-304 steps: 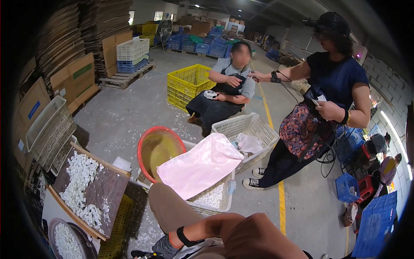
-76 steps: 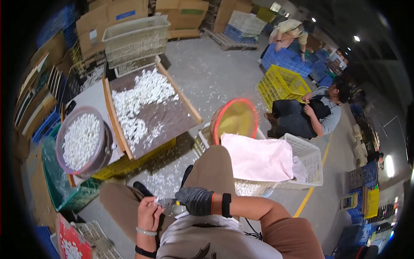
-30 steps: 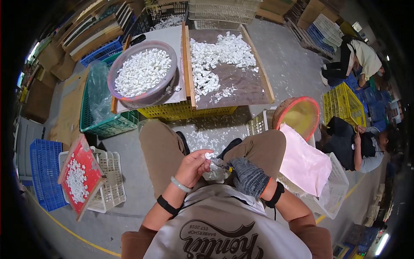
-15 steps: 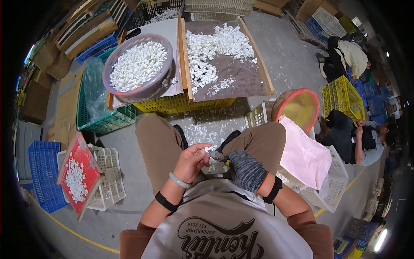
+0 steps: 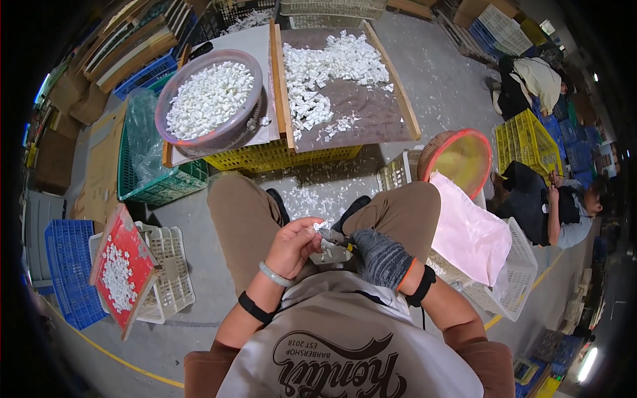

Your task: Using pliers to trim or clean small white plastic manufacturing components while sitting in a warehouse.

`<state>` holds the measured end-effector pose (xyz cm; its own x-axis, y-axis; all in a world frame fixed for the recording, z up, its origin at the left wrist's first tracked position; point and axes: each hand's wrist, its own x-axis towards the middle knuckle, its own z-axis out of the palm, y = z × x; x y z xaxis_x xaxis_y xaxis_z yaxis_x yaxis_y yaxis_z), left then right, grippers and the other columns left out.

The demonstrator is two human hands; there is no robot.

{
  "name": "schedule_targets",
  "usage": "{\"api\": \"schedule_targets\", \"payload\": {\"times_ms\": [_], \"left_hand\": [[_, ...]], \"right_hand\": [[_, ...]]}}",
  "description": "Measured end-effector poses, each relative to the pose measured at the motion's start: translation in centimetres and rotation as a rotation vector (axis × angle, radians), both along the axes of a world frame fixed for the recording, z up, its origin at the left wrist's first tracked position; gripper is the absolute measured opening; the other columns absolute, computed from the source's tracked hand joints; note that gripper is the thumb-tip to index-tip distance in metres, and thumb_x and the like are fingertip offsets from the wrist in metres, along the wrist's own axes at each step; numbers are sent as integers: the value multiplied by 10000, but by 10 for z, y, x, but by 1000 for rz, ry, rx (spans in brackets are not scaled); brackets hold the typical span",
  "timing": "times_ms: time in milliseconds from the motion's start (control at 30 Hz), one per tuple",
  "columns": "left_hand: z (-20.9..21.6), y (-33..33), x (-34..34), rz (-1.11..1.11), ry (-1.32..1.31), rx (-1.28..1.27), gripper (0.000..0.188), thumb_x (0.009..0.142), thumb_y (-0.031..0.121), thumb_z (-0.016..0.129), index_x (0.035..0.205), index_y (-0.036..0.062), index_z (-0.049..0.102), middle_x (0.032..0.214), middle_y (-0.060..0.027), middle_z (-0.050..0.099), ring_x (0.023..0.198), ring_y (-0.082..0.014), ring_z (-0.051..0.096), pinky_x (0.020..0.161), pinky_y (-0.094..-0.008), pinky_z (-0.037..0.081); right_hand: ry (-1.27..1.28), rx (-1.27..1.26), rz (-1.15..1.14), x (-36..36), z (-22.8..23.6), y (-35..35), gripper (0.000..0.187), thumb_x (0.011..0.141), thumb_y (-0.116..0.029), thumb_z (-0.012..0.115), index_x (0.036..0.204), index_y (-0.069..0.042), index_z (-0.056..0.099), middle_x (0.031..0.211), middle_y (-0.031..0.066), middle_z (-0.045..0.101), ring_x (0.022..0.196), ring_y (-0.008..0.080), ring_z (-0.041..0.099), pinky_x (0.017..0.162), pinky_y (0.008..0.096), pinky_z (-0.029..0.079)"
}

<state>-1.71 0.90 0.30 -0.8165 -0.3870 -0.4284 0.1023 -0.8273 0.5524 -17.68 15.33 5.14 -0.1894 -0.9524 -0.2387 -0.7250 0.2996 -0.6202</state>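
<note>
Above my lap, my left hand (image 5: 290, 251), bare with a pale bangle at the wrist, pinches a small white piece (image 5: 318, 226) between thumb and fingertips. My right hand (image 5: 383, 257), in a grey knitted glove, is wrapped round the dark and yellow handles of a pair of pliers (image 5: 336, 237). The pliers' metal jaws reach the white piece at my left fingertips; whether they are closed on it is too small to tell. Just below the hands, between my thighs, a pale container is partly hidden.
Ahead, a round basket (image 5: 161, 113) heaped with white pieces stands beside a wood-edged board (image 5: 371, 119) strewn with more. At left, a red board (image 5: 141, 268) bears several pieces. A red-rimmed basket (image 5: 488, 162) and pink sheet (image 5: 468, 229) lie right. Two people sit farther right.
My gloved right hand and the pliers have shifted slightly at the white piece. My left hand keeps its pinch and has barely moved.
</note>
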Motion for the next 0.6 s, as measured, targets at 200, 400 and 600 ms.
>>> {"api": "schedule_targets", "payload": {"times_ms": [200, 400, 600], "left_hand": [[0, 0, 0, -9, 28, 38, 183, 923, 80, 521, 1088, 23, 576, 839, -19, 608, 739, -85, 606, 683, -236, 499], [0, -2, 0, -4, 28, 36, 191, 921, 82, 528, 1098, 23, 571, 852, -26, 615, 766, -95, 620, 692, -236, 511], [-3, -2, 0, 6, 45, 22, 194, 921, 83, 532, 1096, 14, 576, 881, -37, 624, 782, -101, 628, 695, -231, 519]], "right_hand": [[-35, -40, 4, -4, -13, 3, 208, 761, -116, 589, 916, 16, 546, 775, 246, 594, 727, 411, 583, 654, 469, 463], [-26, -6, 7, -3, -10, 2, 224, 767, -126, 579, 933, 20, 544, 778, 247, 594, 724, 410, 584, 656, 468, 464], [30, -4, -41, 1, -14, 7, 262, 744, -109, 566, 969, 23, 546, 872, 256, 587, 863, 413, 559, 756, 467, 453]]}}
